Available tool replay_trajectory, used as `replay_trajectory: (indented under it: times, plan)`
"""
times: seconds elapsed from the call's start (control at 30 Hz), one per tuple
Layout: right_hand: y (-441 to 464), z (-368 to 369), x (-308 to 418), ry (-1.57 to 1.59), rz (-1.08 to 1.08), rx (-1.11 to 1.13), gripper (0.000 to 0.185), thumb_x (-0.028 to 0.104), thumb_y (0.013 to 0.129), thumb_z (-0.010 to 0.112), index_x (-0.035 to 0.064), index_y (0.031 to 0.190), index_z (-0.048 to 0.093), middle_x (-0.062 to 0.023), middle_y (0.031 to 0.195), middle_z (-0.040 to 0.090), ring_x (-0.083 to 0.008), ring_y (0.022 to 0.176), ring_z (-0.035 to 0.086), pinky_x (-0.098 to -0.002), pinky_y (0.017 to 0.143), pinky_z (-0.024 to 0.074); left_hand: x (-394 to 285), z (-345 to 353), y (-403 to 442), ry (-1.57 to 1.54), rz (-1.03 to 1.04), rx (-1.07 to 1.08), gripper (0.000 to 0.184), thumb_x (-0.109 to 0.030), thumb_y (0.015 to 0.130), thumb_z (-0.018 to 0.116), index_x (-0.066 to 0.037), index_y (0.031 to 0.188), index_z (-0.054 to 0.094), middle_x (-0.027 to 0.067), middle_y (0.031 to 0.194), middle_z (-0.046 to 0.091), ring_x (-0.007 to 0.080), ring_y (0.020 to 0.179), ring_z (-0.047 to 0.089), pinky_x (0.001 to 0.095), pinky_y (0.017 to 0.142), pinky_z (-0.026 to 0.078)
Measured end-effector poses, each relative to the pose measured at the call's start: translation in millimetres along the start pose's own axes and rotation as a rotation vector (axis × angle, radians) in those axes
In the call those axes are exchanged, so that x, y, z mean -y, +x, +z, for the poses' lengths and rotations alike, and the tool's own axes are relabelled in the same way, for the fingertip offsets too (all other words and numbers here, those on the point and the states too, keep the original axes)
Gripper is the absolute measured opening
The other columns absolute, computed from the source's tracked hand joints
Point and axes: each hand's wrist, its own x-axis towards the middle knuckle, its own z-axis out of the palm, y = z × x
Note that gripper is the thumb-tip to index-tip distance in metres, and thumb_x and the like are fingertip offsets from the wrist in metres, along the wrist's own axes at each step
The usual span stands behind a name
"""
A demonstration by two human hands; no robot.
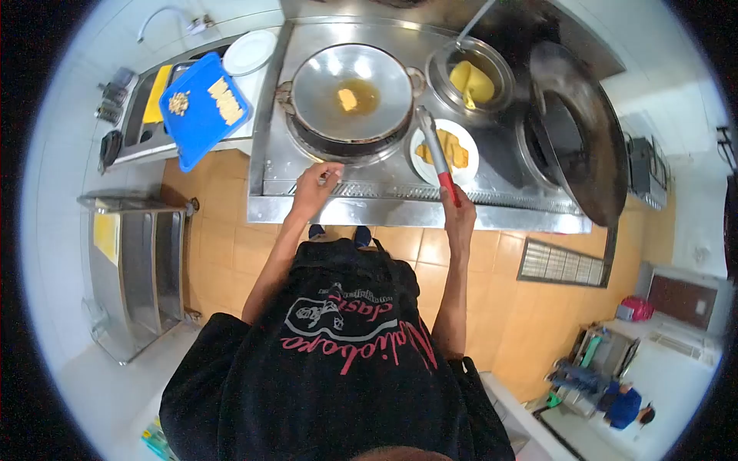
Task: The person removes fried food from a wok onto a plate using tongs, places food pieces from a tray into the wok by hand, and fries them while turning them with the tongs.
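My right hand grips tongs by their red handle. The metal tips point up and forward, over the edge of a white plate of golden fried pieces. My left hand hovers at the stove's front edge, just below the wok. Its fingers are loosely bent, and I see nothing in them. In the wok, a yellow piece of food lies in a little oil at the bottom.
A pot with something yellow in it stands at the back right. Beyond the plate, a big dark wok leans upright. At left are a blue tray with food pieces and a white plate. Another person is far off, lower right.
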Motion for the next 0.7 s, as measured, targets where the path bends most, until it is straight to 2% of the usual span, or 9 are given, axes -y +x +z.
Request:
replay_trajectory:
  times: [0.07,0.1,0.17,0.2,0.27,0.37,0.5,0.7]
  plan:
    - [11.5,28.1,4.4,0.003,-0.132,0.042,0.038,0.030,0.090,0.067,0.0006,0.114,0.066,-0.0062,0.075,0.063,-0.0118,0.069,0.053,-0.0279,0.065,0.0460,-2.5,-8.5,-2.9,0.038,0.026,-0.045,0.020,-0.015,0.089,0.064,-0.010,0.108,0.069,0.0123,0.099,0.068,0.0243,0.084,0.064,0.0355,0.077,0.050]
    - [22.0,13.0,19.1,-0.182,-0.133,0.071,0.040,0.034,0.090,0.066,0.0020,0.113,0.066,-0.0110,0.073,0.062,-0.0154,0.066,0.054,-0.0308,0.064,0.0467,0.2,15.7,-5.4,-0.071,0.005,-0.064,0.020,-0.015,0.089,0.064,-0.010,0.108,0.069,0.0123,0.099,0.068,0.0243,0.084,0.064,0.0355,0.077,0.050]
    - [37.5,59.0,17.2,-0.218,-0.239,0.093,0.041,0.038,0.089,0.065,0.0034,0.110,0.067,-0.0181,0.075,0.064,-0.0259,0.066,0.062,-0.0365,0.066,0.0489,5.4,-11.9,-3.2,-0.033,0.054,-0.106,0.019,-0.016,0.090,0.063,-0.010,0.107,0.069,0.0123,0.099,0.068,0.0246,0.083,0.063,0.0356,0.077,0.050]
    - [42.3,79.9,15.9,-0.202,-0.240,0.110,0.041,0.038,0.089,0.065,0.0034,0.110,0.067,-0.0181,0.075,0.064,-0.0259,0.066,0.062,-0.0365,0.066,0.0489,3.5,-28.3,-7.7,-0.005,0.026,-0.107,0.019,-0.015,0.090,0.063,-0.010,0.107,0.070,0.0123,0.097,0.068,0.0246,0.083,0.063,0.0352,0.076,0.050]
    - [58.6,104.1,16.2,-0.280,-0.279,0.202,0.043,0.042,0.088,0.064,0.0031,0.106,0.068,-0.0229,0.082,0.067,-0.0377,0.075,0.066,-0.0429,0.067,0.0501,11.8,-37.4,-10.4,0.008,0.018,-0.140,0.019,-0.015,0.090,0.063,-0.010,0.107,0.070,0.0121,0.096,0.067,0.0243,0.083,0.063,0.0350,0.076,0.050]
    - [72.5,123.3,24.4,-0.375,-0.292,0.252,0.042,0.042,0.088,0.064,0.0039,0.104,0.068,-0.0233,0.086,0.068,-0.0410,0.082,0.066,-0.0459,0.067,0.0506,21.4,-48.5,-16.6,0.016,0.002,-0.191,0.018,-0.015,0.090,0.063,-0.010,0.106,0.070,0.0120,0.093,0.067,0.0237,0.081,0.063,0.0347,0.075,0.050]
    - [78.4,143.0,17.6,-0.409,-0.403,0.166,0.040,0.041,0.086,0.065,0.0077,0.109,0.067,-0.0214,0.092,0.069,-0.0395,0.084,0.067,-0.0479,0.071,0.0525,30.3,-60.5,-22.5,-0.005,-0.020,-0.233,0.018,-0.016,0.090,0.063,-0.010,0.106,0.070,0.0118,0.092,0.067,0.0229,0.080,0.062,0.0347,0.075,0.050]
    - [76.9,157.0,11.9,-0.518,-0.402,0.154,0.043,0.036,0.082,0.069,0.0075,0.114,0.065,-0.0205,0.093,0.069,-0.0397,0.088,0.066,-0.0495,0.076,0.0521,39.2,-67.4,-24.0,-0.003,-0.004,-0.250,0.018,-0.014,0.089,0.064,-0.009,0.106,0.070,0.0110,0.092,0.067,0.0222,0.078,0.061,0.0341,0.074,0.049]
